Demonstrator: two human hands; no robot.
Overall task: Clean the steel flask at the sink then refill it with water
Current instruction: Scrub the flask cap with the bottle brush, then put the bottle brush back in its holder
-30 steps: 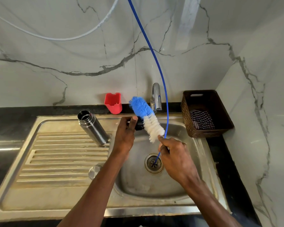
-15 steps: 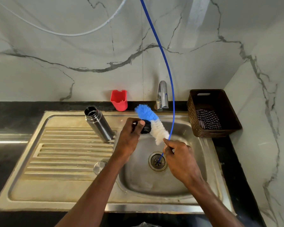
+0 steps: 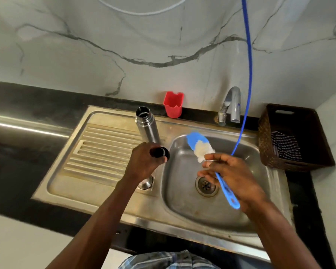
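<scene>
**Steel flask waits open while the brush comes off the stopper**

Steel drainboard fills the left half of the frame, ribbed and stained, set into a dark desk. At its upper right edge the steel flask stands upright and uncapped, mouth toward the camera, just behind the left hand. That hand curls round a small black stopper, pinching it over the seam between drainboard and sink basin. Below the wrist a round steel cap lies on the drainboard. A red cup sits against the wall above.

Right of centre, the right hand grips the blue handle of a bottle brush, bristles pointing up-left over the basin. The tap shows no water running. A blue hose hangs down into the basin, and a brown basket holding checked cloth sits at far right.

Risks, as I judge them: the left knuckles are near the flask, so a careless sweep could tip it over; a wet stopper may slip into the drain area; the brush could snag the hose.
</scene>
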